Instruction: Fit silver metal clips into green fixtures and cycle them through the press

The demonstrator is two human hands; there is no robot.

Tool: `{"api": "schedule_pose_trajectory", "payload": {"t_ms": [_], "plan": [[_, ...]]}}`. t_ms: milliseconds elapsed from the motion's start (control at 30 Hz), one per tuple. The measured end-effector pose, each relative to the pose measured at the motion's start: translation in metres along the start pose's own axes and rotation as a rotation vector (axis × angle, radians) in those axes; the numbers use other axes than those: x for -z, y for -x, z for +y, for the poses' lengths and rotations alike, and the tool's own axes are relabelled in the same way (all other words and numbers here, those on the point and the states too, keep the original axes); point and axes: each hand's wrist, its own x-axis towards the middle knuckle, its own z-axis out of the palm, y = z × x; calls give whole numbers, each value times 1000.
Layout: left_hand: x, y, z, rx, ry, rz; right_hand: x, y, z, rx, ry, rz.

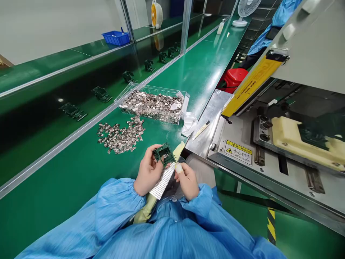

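Left hand: the left hand (149, 172) is closed around the near-left side of a dark green, square-framed plastic part (165, 153), with the thumb pressed near its central opening.
Right hand: the right hand (188, 181) is held with thumb and fingers drawn narrow, a whitish cover (178, 167) being worn on the thumb; whether anything is pinched there cannot be told.
Green part: it is held up at the left fingertips, ahead of and to the left of the right hand, the two being set apart.
Strip: a ribbed silvery-white strip (164, 182) on pale yellow backing (145, 212) is seen slanting between the hands, its upper end just beside the green part.
Loose pieces: a heap of small silver metal pieces (121, 136) is spread on the green work surface (88, 187) beyond the left hand.
Tray: more such pieces are contained in a clear rectangular plastic tray (185, 106) behind the heap.
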Motion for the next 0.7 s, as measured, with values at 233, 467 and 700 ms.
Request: {"api": "schedule_pose_trajectory", "payload": {"t_ms": [233, 467, 700], "plan": [[1, 1, 7, -25, -325, -13, -8, -5, 19, 26, -78, -37], [-1, 1, 10, -58, -383, -1, -7, -9, 19, 102, 43, -69], [-2, 2, 9, -93, -386, -5, 6, -7, -12, 279, 375, 9]]}}
